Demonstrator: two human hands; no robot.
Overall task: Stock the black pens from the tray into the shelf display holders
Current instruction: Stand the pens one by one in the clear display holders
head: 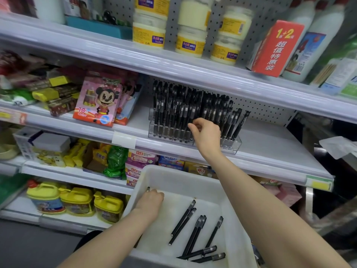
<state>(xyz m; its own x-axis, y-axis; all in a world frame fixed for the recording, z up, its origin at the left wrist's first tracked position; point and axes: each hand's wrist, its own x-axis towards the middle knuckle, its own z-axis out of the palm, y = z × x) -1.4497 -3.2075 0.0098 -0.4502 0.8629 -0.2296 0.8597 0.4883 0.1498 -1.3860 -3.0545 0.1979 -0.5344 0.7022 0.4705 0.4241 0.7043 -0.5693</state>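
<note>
A white plastic tray (174, 177) sits low in front of me with several loose black pens (195, 232) on its bottom. My left hand (150, 202) is inside the tray at its far left corner, fingers closed around a black pen whose tip pokes out above the knuckles. On the middle shelf stands a clear tiered display holder (230, 146) packed with upright black pens (179, 109). My right hand (205, 133) is up at the holder's front rows, fingers pinched at a pen there; the hand hides the slot.
A pink crayon box (98, 102) stands left of the holder. White jars (190, 42) and a red carton (276, 49) fill the shelf above. Snack packs and yellow-capped jugs (77, 202) occupy the lower shelves. Bare shelf lies right of the holder.
</note>
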